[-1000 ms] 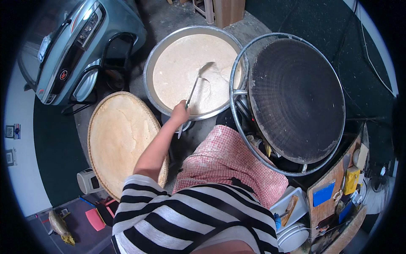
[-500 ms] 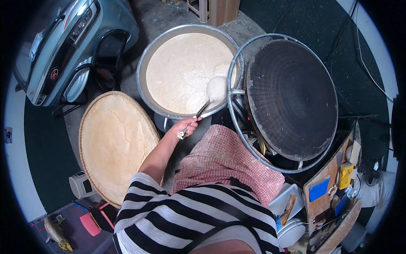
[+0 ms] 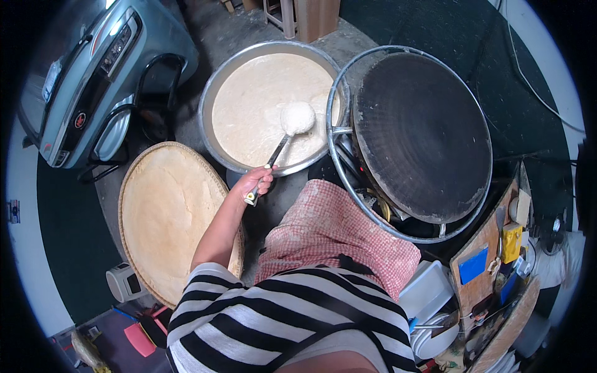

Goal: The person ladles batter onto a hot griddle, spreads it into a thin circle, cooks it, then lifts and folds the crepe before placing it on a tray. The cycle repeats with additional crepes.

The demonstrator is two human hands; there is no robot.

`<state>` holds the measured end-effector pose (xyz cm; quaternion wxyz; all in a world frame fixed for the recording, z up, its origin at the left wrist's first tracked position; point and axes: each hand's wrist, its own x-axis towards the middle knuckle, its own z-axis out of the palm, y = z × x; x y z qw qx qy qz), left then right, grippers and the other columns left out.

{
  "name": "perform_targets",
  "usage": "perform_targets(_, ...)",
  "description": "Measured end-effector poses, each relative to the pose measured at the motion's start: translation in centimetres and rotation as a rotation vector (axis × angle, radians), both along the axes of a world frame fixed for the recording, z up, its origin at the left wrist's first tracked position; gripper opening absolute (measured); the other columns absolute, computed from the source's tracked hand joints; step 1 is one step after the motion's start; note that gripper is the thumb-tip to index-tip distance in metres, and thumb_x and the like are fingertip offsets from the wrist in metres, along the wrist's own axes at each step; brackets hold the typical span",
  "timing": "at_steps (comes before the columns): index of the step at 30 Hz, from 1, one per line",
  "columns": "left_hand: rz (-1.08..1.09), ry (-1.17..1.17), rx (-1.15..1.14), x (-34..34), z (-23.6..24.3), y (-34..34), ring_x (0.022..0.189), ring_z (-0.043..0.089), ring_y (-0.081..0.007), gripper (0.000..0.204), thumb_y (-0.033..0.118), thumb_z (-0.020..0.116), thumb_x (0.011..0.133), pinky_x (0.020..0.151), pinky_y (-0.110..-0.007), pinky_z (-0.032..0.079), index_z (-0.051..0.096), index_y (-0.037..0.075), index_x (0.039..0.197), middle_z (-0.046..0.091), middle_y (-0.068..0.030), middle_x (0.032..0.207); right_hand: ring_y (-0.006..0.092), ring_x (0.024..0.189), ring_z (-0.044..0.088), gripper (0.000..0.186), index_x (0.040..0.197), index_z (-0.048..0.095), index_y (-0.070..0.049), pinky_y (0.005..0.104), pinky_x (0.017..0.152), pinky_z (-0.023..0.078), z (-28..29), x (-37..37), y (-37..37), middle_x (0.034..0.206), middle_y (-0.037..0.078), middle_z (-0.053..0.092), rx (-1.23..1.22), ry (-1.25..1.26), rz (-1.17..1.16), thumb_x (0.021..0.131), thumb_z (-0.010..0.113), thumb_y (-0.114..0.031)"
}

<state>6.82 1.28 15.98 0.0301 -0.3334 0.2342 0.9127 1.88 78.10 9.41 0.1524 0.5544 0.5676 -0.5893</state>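
My left hand [image 3: 254, 184] is closed around the dark handle of a ladle [image 3: 278, 151] near the basin's front rim. The ladle's round bowl is full of pale batter [image 3: 298, 117] and hangs over or rests on the surface; I cannot tell which. A wide metal basin [image 3: 206, 122] holds a large pool of the same beige batter. To its right is a big round black griddle [image 3: 426, 140], tilted in view, with a metal ring frame [image 3: 336, 93] around it. On the left lies a round woven tray [image 3: 123, 217] with flat, pale round breads [image 3: 177, 214]. My right hand is out of view.
A pale blue motor vehicle [image 3: 118, 81] stands at the far left. A wooden stand [image 3: 482, 248] with blue and yellow items is at the lower right, beside white plastic containers [image 3: 429, 292]. A pink dustpan [image 3: 139, 339] sits at the lower left. A checked cloth [image 3: 329, 239] covers my lap.
The ladle has moved left, away from the basin's right side, and its filled bowl now shows as a distinct round. My left hand has shifted slightly left with it.
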Motion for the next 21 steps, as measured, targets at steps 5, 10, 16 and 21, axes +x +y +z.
perform_targets(5, 0.069, -0.049, 0.065, 0.6, 2.6, -1.2, 0.043, 0.035, -0.0031, 0.027, 0.012, 0.046, 0.090, 0.036, -0.017, 0.029, 0.045, 0.004, 0.116, 0.044, 0.0023, 0.065, 0.0110, 0.040, 0.036, 0.037, 0.065, 0.046, -0.015, 0.0255, 0.039, 0.027, 0.2, 0.5, -1.6, 0.049, -0.002, 0.040, -0.013, 0.015, -0.042, 0.082, 0.057, -0.046)
perform_targets(10, 0.169, -0.117, 0.230, 0.9, 3.8, -2.1, 0.042, 0.037, -0.0058, 0.027, 0.015, 0.045, 0.092, 0.034, -0.019, 0.032, 0.044, 0.001, 0.114, 0.045, -0.0004, 0.065, 0.0117, 0.042, 0.037, 0.036, 0.066, 0.047, -0.014, 0.0264, 0.040, 0.029, 0.4, 0.5, -2.9, 0.050, -0.002, 0.041, -0.013, 0.033, -0.080, 0.082, 0.058, -0.044)
perform_targets(16, 0.148, -0.123, 0.131, 0.6, 7.8, -2.3, 0.042, 0.038, -0.0064, 0.026, 0.015, 0.044, 0.092, 0.034, -0.019, 0.034, 0.043, 0.000, 0.114, 0.045, -0.0010, 0.065, 0.0125, 0.043, 0.039, 0.035, 0.068, 0.048, -0.012, 0.0274, 0.041, 0.031, 0.6, 0.7, -4.1, 0.052, -0.001, 0.042, -0.017, 0.033, -0.125, 0.082, 0.060, -0.043)
perform_targets(21, 0.129, -0.141, -0.056, -1.4, 15.0, -0.6, 0.042, 0.038, -0.0053, 0.031, 0.014, 0.044, 0.092, 0.034, -0.019, 0.034, 0.041, -0.001, 0.118, 0.043, -0.0002, 0.064, 0.0132, 0.045, 0.040, 0.035, 0.070, 0.049, -0.011, 0.0283, 0.043, 0.032, 0.8, 0.5, -5.1, 0.053, 0.000, 0.043, -0.015, 0.039, -0.155, 0.082, 0.061, -0.042)
